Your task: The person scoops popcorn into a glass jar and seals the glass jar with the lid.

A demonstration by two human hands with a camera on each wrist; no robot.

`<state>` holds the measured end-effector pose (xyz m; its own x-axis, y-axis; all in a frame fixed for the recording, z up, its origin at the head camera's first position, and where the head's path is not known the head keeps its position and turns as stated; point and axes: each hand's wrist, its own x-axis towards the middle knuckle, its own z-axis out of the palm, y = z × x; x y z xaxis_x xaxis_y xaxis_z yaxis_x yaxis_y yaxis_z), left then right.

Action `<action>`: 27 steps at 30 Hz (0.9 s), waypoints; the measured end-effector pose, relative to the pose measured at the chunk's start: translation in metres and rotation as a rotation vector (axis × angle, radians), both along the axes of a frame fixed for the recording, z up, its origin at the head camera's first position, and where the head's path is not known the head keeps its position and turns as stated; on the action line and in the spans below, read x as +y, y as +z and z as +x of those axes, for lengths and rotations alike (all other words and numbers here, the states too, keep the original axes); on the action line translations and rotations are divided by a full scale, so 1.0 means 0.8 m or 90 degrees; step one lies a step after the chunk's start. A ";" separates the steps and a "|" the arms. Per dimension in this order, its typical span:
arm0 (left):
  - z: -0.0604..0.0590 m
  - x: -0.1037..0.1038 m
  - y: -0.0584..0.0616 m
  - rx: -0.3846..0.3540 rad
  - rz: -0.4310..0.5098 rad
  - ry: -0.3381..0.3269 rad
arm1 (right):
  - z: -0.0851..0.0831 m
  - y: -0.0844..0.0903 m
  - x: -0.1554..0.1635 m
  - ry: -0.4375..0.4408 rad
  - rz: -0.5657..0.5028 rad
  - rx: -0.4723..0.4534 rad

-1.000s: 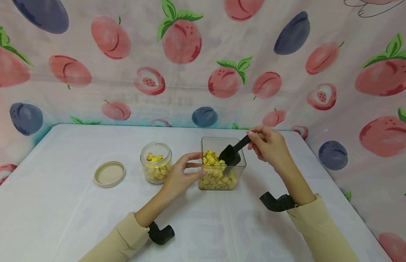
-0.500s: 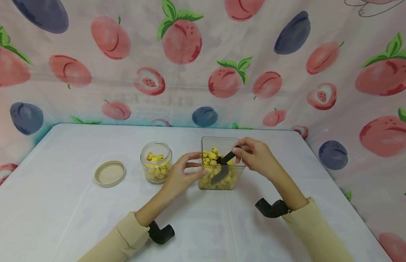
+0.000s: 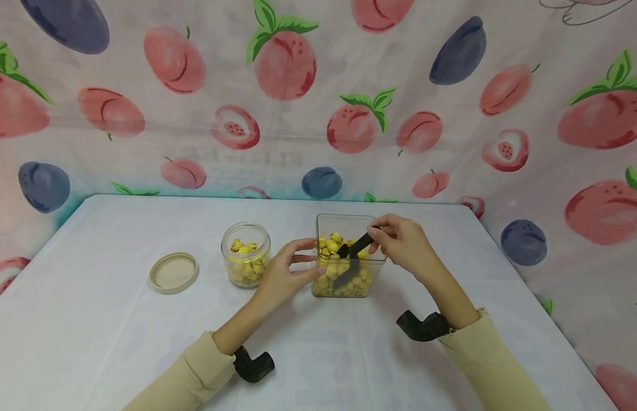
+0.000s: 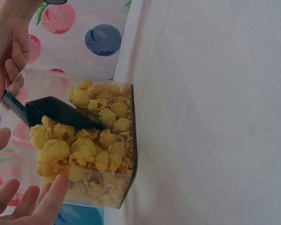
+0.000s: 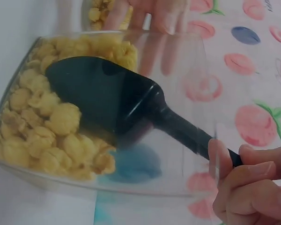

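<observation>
A clear square container (image 3: 349, 222), partly filled with yellow popcorn (image 4: 84, 150), stands upright on the table. My right hand (image 3: 403, 244) pinches the end of a black scoop's handle (image 3: 361, 244). Tilted down inside the container, the scoop's blade (image 5: 93, 91) is pushed into the popcorn, with kernels heaped around it. My left hand (image 3: 285, 275) rests its fairly straight, spread fingertips against the container's left side, the thumb at the front wall. Right behind that hand stands an open round jar (image 3: 229, 261) that also holds popcorn.
A round cream lid (image 3: 173, 274) lies on the table left of the jar. White cloth covers the table (image 3: 318, 354), and a fruit-print curtain (image 3: 195, 142) hangs behind it. Black curved mounts (image 3: 254, 365) sit at both wrists.
My right hand has moved down and left, driving the scoop from the container's right side deeper into the popcorn. In the last half second it barely moves. My left hand stays put.
</observation>
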<state>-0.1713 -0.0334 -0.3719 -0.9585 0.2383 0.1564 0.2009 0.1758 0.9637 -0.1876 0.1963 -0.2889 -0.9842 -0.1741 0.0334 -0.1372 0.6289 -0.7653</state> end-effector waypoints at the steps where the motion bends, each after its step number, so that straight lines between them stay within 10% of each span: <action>1: 0.000 0.000 0.000 0.001 -0.002 0.000 | 0.000 0.002 0.002 -0.005 -0.016 -0.006; 27: 0.000 0.000 -0.001 -0.002 -0.004 0.007 | -0.005 -0.005 0.004 -0.055 -0.066 -0.031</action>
